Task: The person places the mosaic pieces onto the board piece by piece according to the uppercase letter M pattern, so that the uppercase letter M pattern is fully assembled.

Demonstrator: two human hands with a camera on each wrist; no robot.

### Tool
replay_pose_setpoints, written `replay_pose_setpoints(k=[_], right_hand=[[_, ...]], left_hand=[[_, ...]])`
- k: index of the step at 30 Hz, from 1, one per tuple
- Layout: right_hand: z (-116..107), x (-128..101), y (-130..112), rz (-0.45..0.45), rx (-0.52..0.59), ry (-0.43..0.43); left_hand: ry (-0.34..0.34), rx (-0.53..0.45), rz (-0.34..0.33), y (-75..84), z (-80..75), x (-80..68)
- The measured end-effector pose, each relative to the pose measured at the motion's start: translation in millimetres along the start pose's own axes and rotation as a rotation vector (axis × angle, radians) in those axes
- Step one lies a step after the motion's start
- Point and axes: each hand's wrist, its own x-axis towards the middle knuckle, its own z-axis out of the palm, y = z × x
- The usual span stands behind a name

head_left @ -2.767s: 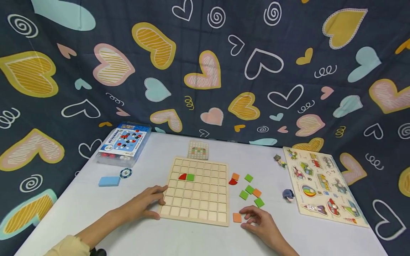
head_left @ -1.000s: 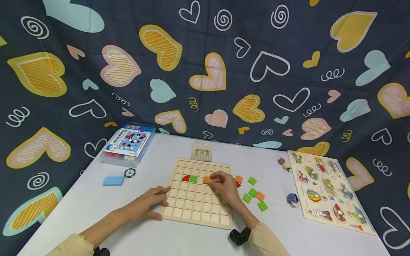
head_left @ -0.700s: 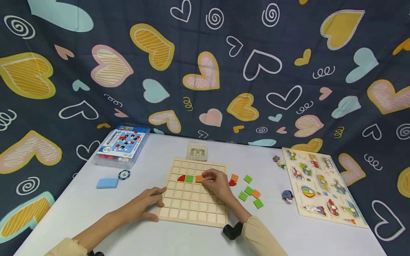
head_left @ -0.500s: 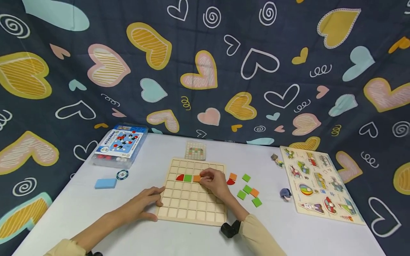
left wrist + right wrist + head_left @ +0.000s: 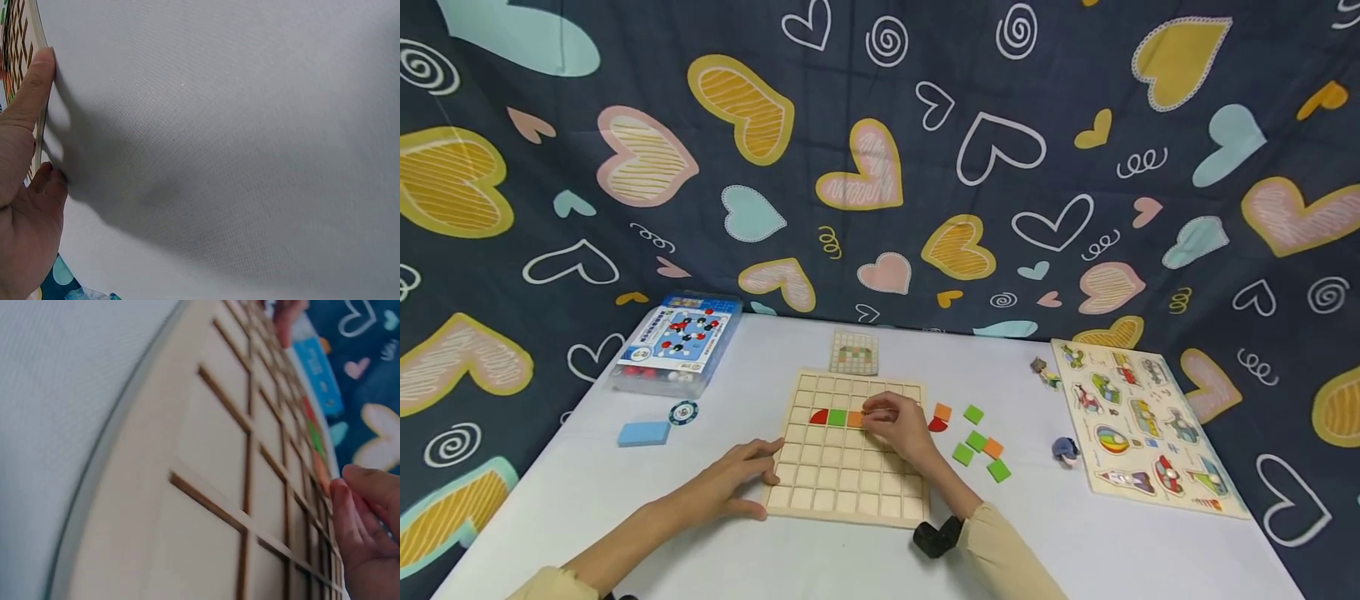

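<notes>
A wooden grid board [image 5: 842, 479] lies before me in the head view. My left hand [image 5: 733, 479] rests at its left edge, thumb and fingers spread apart; the left wrist view shows the fingertips [image 5: 42, 56] touching that edge. An orange square tile [image 5: 854, 419] is pinched between thumb and forefinger of my right hand [image 5: 901, 427], low over the upper middle of the board. It sits right beside a green square tile [image 5: 837, 417], which follows a red quarter-circle tile [image 5: 819, 417] in the same row. My right fingers partly cover the orange tile.
Right of the board lie several loose tiles, among them a green square [image 5: 973, 414], an orange square [image 5: 942, 412] and a red quarter-circle [image 5: 937, 425]. A pattern card [image 5: 853, 353] lies behind the board. Farther out are a picture puzzle [image 5: 1138, 417], a boxed set [image 5: 677, 346] and a blue block [image 5: 643, 433].
My right hand has picked up the orange tile from the table right of the board, carried it over the grid, then shifted it left beside the green tile. The left hand has stayed at the edge.
</notes>
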Motion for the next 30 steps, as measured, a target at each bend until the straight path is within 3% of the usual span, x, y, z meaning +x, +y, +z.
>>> replay_pose_setpoints(k=[2,7,13,17,24,30], right_hand=[[-10,-7,-4,0.046,0.033,-0.001],[-46,-37,16,0.071,0.034,0.067],[-87,-100,29,0.081,-0.131,0.326],[-105,-127,34,0.099,-0.286,0.464],[-110,-133,43,0.314,-0.447,0.495],[-106,-127,46,0.303,-0.456,0.516]], left_hand=[[0.009,0.008,0.020,-0.1,2.0,0.4],[0.007,0.000,0.006,1.7,5.6,0.3],[-0.007,-0.012,0.002,3.2,10.4,-0.5],[0.008,-0.003,0.007,1.2,9.7,-0.4],[0.021,0.008,0.019,0.9,4.8,-0.9],[0.025,0.011,0.032,-0.4,3.7,-0.7]])
